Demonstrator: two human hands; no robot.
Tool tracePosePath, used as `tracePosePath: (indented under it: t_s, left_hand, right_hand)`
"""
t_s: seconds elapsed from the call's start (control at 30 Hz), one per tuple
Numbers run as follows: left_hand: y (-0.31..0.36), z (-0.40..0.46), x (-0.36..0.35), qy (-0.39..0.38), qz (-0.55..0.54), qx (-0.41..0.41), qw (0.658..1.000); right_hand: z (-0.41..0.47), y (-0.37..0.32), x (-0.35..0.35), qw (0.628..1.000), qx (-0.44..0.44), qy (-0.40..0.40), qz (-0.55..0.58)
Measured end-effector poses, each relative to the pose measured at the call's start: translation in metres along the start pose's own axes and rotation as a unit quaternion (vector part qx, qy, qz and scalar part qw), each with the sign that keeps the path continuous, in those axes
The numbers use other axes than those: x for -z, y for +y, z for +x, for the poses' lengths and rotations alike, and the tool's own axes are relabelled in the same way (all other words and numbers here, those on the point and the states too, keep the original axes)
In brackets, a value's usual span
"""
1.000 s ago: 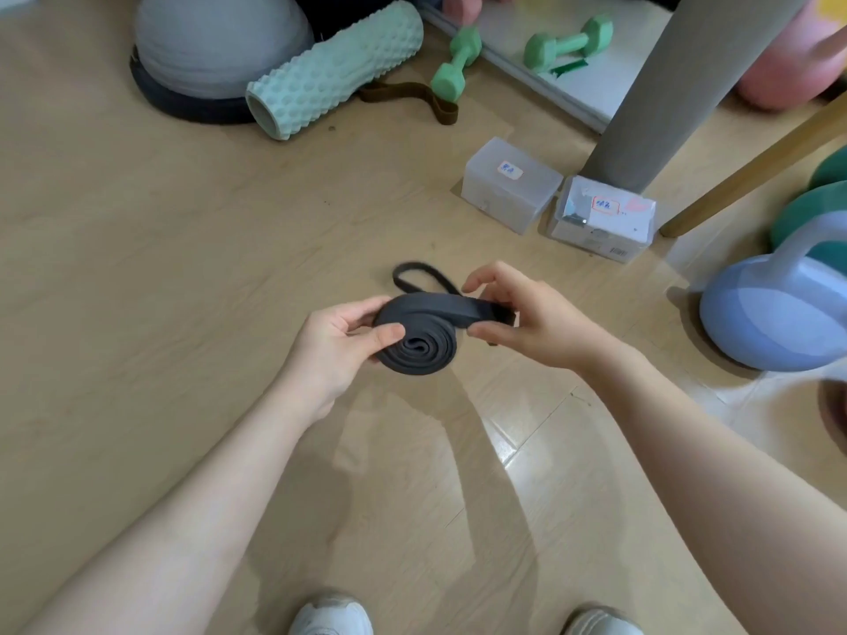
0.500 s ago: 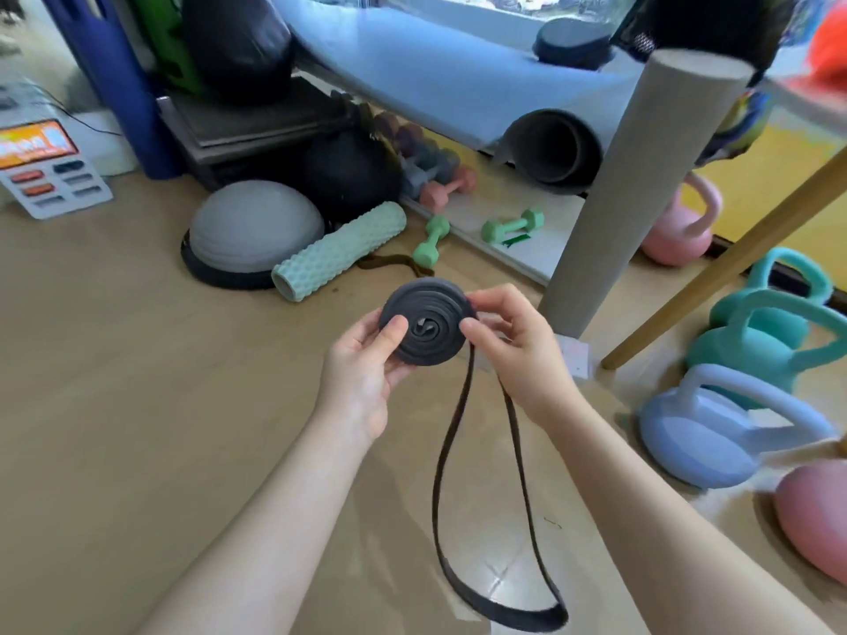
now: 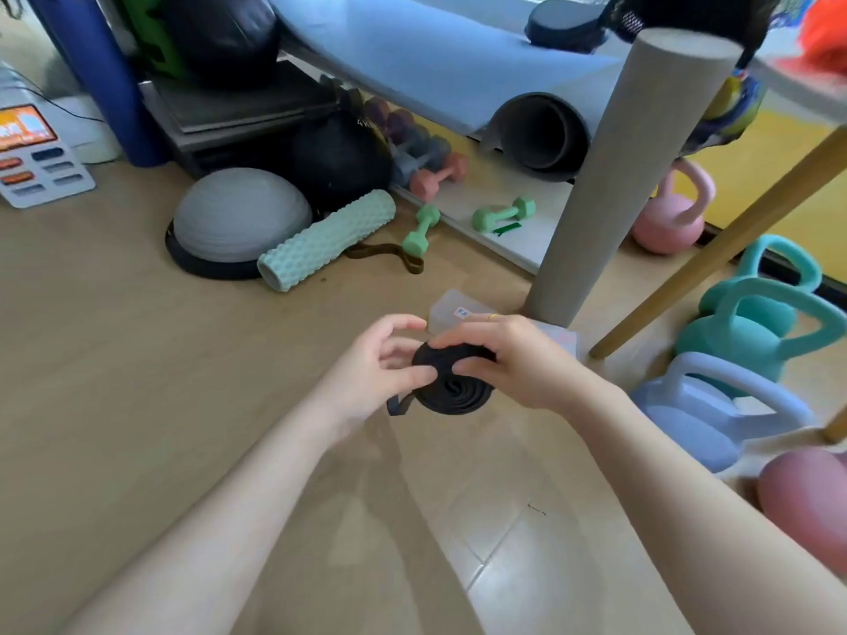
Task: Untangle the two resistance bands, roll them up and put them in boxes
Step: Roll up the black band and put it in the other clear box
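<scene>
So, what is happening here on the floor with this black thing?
A person is rolling up a black resistance band. Both hands hold the coil above the wooden floor: the left hand pinches its side, and the right hand grips it from above. It is almost fully rolled, with only a short tail sticking out at the lower left. A clear plastic box waits just behind the hands, and a brown band lies near the green foam roller.

Bare floor [image 3: 114,359] left; kettlebells [image 3: 715,405] right

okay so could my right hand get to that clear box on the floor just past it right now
Probably not yet: the way to the clear box looks open, but your right hand and left hand both hold the rolled black band.
</scene>
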State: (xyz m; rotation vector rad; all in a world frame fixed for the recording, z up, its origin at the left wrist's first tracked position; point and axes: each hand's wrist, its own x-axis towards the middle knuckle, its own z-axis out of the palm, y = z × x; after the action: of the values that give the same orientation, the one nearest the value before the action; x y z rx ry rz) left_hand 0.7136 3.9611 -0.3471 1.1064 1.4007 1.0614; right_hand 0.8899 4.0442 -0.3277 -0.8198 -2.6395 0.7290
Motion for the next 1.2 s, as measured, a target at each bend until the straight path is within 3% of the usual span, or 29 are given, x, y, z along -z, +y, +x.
tracePosePath:
  t_s: [0.23,0.43,0.73,0.9,1.03,1.2]
  left_hand:
    - [0.000,0.013,-0.007,0.015,0.178,-0.035,0.983]
    - [-0.009,0.019,-0.021,0.099,0.104,-0.041,0.989]
    - [-0.027,0.019,-0.041,0.164,-0.021,-0.016,0.986]
    - [-0.028,0.017,-0.038,0.069,-0.002,0.021,0.997]
    - [-0.017,0.020,-0.031,-0.037,0.119,0.039,0.991]
    - [-0.011,0.028,-0.039,-0.060,0.212,-0.004,0.975]
  right_hand:
    - [-0.005,0.011,-0.014,0.998,-0.009,0.006,0.065]
    - [-0.013,0.022,-0.025,0.969,-0.107,0.114,0.190]
    - [-0.027,0.031,-0.037,0.945,-0.141,0.156,0.251]
    - [-0.032,0.036,-0.039,0.952,-0.143,0.133,0.238]
    - [-0.037,0.039,-0.038,0.972,-0.117,0.093,0.180]
    - [-0.040,0.039,-0.038,0.983,-0.088,0.057,0.148]
